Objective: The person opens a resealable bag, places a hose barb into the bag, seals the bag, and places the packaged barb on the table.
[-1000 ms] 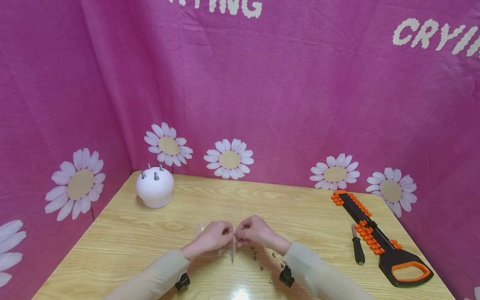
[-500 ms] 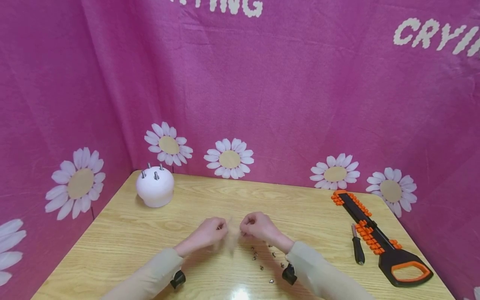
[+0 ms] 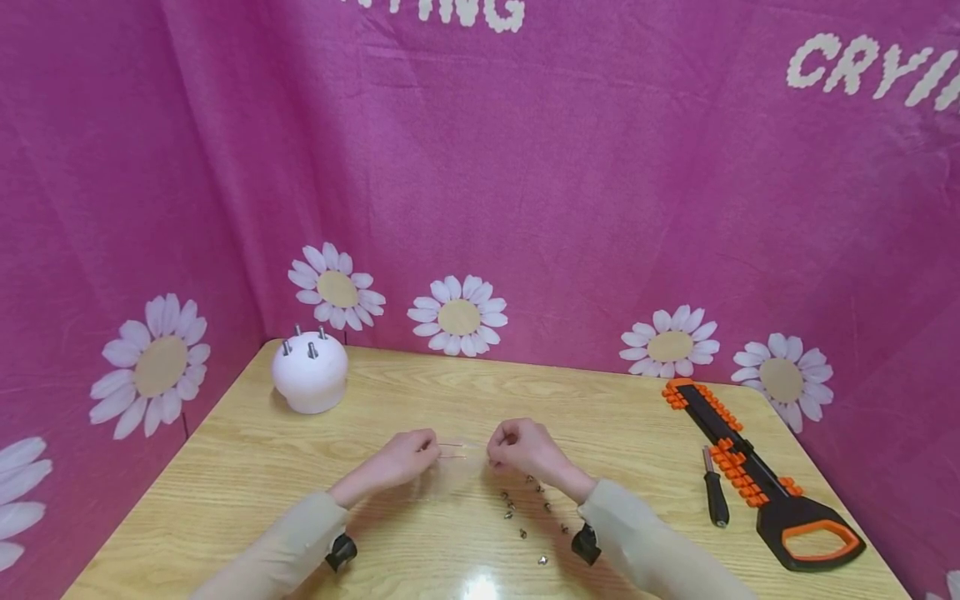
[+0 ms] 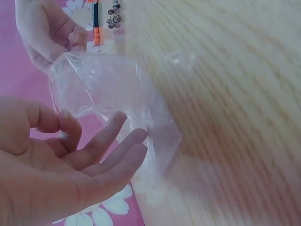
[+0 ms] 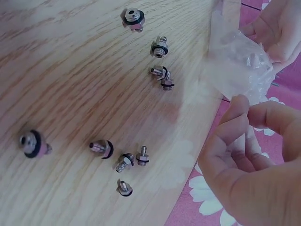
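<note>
A clear plastic zip bag point(image 4: 101, 82) spans the gap between my two hands above the table. My left hand point(image 3: 408, 457) pinches one edge of it between thumb and index finger, the other fingers spread along the film. At the opposite edge, my right hand point(image 3: 525, 448) pinches the bag with thumb and index fingertips. Thin reddish lines run across the bag beside the left hand in the head view. Several small metal barbed fittings point(image 5: 160, 47) with black rings lie scattered on the wood, below and near the right hand.
A white rounded object point(image 3: 310, 379) with metal studs on top stands at the back left. Over on the right lie a black-handled screwdriver point(image 3: 716, 497) and a long black and orange tool point(image 3: 802, 533). The wooden table point(image 3: 247, 467) backs onto a pink flowered cloth point(image 3: 540, 208).
My hands have drawn apart, the left moving left and the right slightly right and away. The bag, upright between them before, now stretches across the gap. More fittings show near the right hand.
</note>
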`<action>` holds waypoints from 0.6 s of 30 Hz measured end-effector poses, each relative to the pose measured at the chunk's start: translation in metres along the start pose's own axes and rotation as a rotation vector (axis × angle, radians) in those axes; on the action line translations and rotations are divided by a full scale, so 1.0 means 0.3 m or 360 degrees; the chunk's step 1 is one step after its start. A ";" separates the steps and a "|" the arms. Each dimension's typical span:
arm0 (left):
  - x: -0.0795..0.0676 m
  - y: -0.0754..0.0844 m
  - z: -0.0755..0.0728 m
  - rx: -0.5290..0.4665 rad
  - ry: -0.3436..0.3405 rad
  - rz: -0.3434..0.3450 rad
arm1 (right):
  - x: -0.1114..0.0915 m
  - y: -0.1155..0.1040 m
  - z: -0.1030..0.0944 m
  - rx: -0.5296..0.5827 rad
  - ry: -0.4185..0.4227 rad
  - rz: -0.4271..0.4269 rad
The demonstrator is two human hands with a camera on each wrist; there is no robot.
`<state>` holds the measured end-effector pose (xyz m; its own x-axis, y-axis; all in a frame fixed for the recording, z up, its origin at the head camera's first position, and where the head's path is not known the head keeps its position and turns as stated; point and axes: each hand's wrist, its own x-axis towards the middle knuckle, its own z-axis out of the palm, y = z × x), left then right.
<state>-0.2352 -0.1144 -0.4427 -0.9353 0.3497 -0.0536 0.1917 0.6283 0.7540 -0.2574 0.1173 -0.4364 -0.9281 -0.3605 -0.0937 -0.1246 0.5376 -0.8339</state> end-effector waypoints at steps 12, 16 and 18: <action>0.004 0.000 0.006 0.0030 0.0084 0.0245 | -0.013 -0.018 0.008 0.0101 -0.0016 0.0048; 0.011 -0.005 0.022 -0.0030 0.0087 0.0267 | -0.009 -0.021 0.009 0.0069 -0.0022 0.0064; 0.012 -0.007 0.029 0.0010 0.0044 0.0264 | -0.007 -0.020 0.009 0.0057 -0.0024 0.0067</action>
<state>-0.2364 -0.1084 -0.4500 -0.8986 0.4296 0.0894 0.3459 0.5680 0.7468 -0.2539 0.1126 -0.4326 -0.9268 -0.3497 -0.1373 -0.0725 0.5252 -0.8479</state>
